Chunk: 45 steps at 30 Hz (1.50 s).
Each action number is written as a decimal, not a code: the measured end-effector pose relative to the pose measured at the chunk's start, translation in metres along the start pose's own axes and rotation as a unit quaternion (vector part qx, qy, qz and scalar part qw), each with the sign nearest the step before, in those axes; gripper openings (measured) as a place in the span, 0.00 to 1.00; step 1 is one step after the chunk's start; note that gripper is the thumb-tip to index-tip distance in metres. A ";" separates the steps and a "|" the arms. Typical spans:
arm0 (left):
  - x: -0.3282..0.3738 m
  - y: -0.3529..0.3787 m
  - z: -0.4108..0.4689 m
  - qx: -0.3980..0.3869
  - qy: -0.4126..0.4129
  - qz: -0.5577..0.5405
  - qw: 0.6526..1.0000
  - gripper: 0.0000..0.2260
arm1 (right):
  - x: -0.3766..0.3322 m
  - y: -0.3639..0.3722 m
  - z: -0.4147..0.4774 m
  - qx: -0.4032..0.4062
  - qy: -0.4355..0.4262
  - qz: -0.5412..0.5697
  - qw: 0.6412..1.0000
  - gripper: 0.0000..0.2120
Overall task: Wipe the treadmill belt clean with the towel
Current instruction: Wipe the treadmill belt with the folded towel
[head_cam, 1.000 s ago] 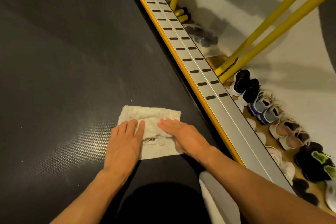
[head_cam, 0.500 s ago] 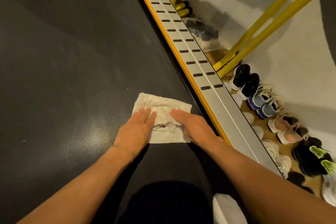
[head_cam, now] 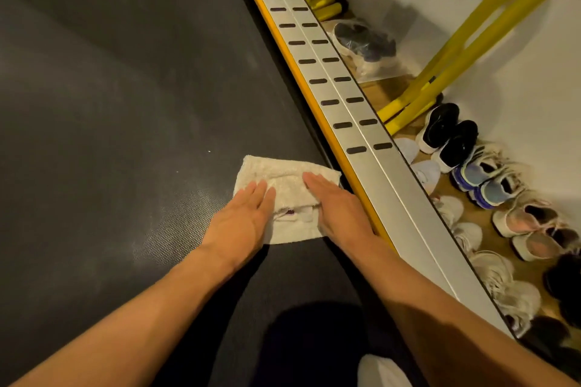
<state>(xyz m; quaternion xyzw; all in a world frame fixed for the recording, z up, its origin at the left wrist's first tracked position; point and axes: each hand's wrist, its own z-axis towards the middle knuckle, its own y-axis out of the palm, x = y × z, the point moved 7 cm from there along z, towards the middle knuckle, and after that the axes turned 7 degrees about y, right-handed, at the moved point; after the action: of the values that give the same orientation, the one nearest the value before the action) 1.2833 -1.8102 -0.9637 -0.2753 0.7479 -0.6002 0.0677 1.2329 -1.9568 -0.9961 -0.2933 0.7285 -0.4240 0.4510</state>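
Observation:
A folded white towel (head_cam: pixel 289 179) lies flat on the dark textured treadmill belt (head_cam: pixel 110 135), close to the belt's right edge. My left hand (head_cam: pixel 240 223) presses palm-down on the towel's left part with its fingers together. On the towel's right part, my right hand (head_cam: pixel 338 207) also lies flat, next to the yellow strip. Between the two hands a small tag with a purple mark shows on the towel. Neither hand curls around the cloth.
A silver slotted side rail (head_cam: pixel 361 135) with a yellow edge strip (head_cam: pixel 314 104) runs diagonally along the belt's right side. Beyond it, yellow frame tubes (head_cam: pixel 465 41) slant to the floor, where several pairs of shoes (head_cam: pixel 490 179) stand in a row by the white wall.
Both hands have slid the towel forward and to the right along the belt, so it now lies close to the yellow edge strip.

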 end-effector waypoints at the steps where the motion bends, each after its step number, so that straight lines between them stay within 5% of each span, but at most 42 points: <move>1: -0.005 0.005 0.003 -0.016 -0.030 0.001 0.999 0.28 | -0.006 0.000 0.005 0.019 0.001 0.009 1.000 0.31; 4: -0.004 0.006 -0.001 0.038 -0.013 0.013 0.999 0.32 | -0.011 0.011 -0.007 0.035 -0.003 0.027 0.999 0.31; 8: -0.002 0.022 -0.007 -0.004 -0.033 -0.010 0.999 0.36 | 0.020 0.017 -0.018 -0.001 0.000 0.026 1.000 0.33; 14: -0.006 0.001 0.000 0.000 -0.077 -0.107 0.991 0.25 | 0.001 0.004 0.005 0.021 0.000 0.010 1.000 0.30; 18: -0.007 0.016 -0.014 -0.016 -0.110 -0.067 0.992 0.24 | -0.012 0.026 -0.016 -0.019 -0.010 0.031 0.999 0.33; 24: -0.030 0.006 -0.016 0.047 0.031 0.019 0.998 0.18 | -0.002 0.013 -0.010 0.023 0.001 0.078 0.997 0.28; 27: -0.049 0.007 -0.016 0.001 -0.024 0.013 1.000 0.14 | -0.029 0.020 -0.007 0.044 -0.012 0.086 0.995 0.30; 30: -0.057 0.007 -0.040 0.055 -0.094 -0.035 0.993 0.07 | -0.057 0.039 -0.022 0.029 -0.040 0.093 0.994 0.33; 37: -0.063 0.017 -0.073 0.115 -0.079 -0.046 0.989 0.07 | -0.048 0.045 -0.025 0.070 -0.075 0.061 0.993 0.36; 42: -0.108 0.010 -0.099 0.097 -0.203 -0.051 0.973 0.04 | -0.106 0.071 -0.010 0.000 -0.142 0.058 0.988 0.38; 45: -0.090 0.017 -0.117 0.158 -0.160 -0.018 0.974 0.03 | -0.112 0.074 -0.035 0.009 -0.188 0.050 0.981 0.36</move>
<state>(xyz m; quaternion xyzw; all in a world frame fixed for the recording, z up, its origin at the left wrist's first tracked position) 1.3026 -1.6627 -0.9682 -0.3675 0.6181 -0.6598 0.2182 1.2452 -1.8191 -1.0080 -0.3273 0.6401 -0.3450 0.6034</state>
